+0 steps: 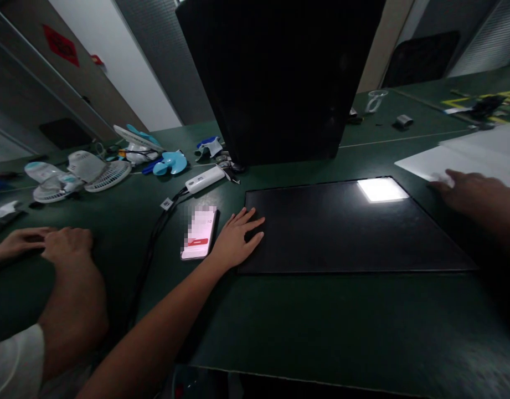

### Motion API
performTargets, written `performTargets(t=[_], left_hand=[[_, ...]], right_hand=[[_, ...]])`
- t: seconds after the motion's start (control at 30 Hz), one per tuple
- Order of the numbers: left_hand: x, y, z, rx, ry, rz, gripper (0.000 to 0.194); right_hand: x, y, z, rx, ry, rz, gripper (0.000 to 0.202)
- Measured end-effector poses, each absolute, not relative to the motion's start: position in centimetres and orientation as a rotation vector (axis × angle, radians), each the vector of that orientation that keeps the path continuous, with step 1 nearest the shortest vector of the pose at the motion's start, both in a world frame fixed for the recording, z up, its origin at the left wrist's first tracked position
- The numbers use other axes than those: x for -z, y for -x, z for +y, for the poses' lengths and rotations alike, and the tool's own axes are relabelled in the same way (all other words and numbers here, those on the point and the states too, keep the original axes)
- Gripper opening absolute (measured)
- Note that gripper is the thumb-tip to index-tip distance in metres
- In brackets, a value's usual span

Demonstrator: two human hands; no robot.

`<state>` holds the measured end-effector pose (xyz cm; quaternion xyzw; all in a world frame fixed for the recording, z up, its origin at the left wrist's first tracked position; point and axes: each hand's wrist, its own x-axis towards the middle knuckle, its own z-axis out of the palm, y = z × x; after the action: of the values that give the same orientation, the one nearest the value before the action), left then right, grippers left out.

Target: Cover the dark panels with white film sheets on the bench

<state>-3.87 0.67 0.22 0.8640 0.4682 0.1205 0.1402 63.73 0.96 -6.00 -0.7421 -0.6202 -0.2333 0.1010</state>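
A flat black panel [346, 238] lies on the green table [321, 327], with a bright reflection near its back right corner. My left hand [237, 238] rests on the panel's left edge, its fingers spread and nothing held. Just left of that hand lies a phone [200, 235] with a lit screen. At the right, my right hand [474, 191] is over the near left part of some white sheets [491, 152]; it is blurred, some fingers stretched out, and I see nothing gripped in it.
Another person's hands [67, 241] rest on the table at the left. Behind the panel stands a large black screen [283, 83]. A white device [205, 180] with black cables, fan parts [107, 174] and a clear cup [376, 101] are farther back.
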Motion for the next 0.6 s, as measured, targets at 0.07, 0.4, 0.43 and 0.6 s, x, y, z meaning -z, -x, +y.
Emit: performTargets(t=[0.07,0.4,0.43,0.6], left_hand=[[-0.3,3.8,0.6,-0.337,-2.49,1.363,0.048],[-0.2,3.9,0.5,-0.383,-2.481,1.349,0.047],[-0.2,3.8,0.5,-0.384,-2.476,1.351,0.047],[-0.2,3.9,0.6,-0.373,-2.466,1.354,0.047]], right_hand=[[4.9,-61.9,0.7,0.448,2.443,-1.758,0.083],[-0.2,-55.2,-1.3,0.212,2.777,-1.442,0.065],[-0.9,-54.7,-1.7,0.26,2.773,-1.424,0.064],[-4.4,-49.1,-4.2,0.556,2.569,-1.619,0.07]])
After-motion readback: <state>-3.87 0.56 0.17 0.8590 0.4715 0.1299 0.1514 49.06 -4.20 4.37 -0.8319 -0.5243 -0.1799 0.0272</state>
